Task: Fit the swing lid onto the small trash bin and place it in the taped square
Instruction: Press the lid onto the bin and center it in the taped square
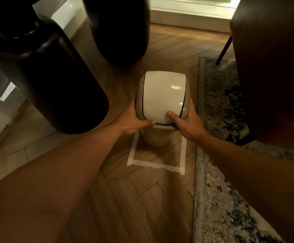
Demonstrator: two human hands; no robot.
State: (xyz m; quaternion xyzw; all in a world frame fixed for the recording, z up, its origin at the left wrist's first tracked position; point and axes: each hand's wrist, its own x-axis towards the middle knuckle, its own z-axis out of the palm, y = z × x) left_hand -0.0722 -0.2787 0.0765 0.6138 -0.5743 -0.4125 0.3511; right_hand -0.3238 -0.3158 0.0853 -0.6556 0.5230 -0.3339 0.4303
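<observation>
A small beige trash bin (154, 137) stands on the wooden floor inside the far part of a white taped square (156, 165). A cream swing lid (162, 95) in a beige frame sits on top of the bin. My left hand (134, 122) grips the lid frame on its left side, thumb along the near rim. On the right side my right hand (188, 122) holds the frame, with its thumb pressed on the swing flap. The bin's lower body shows between my wrists; its far side is hidden by the lid.
Two tall dark vases stand close by, one at the left (42, 76) and one behind the bin (118, 30). A patterned rug (218, 199) runs along the right. A brown chair (274, 67) with a thin black leg overhangs the rug.
</observation>
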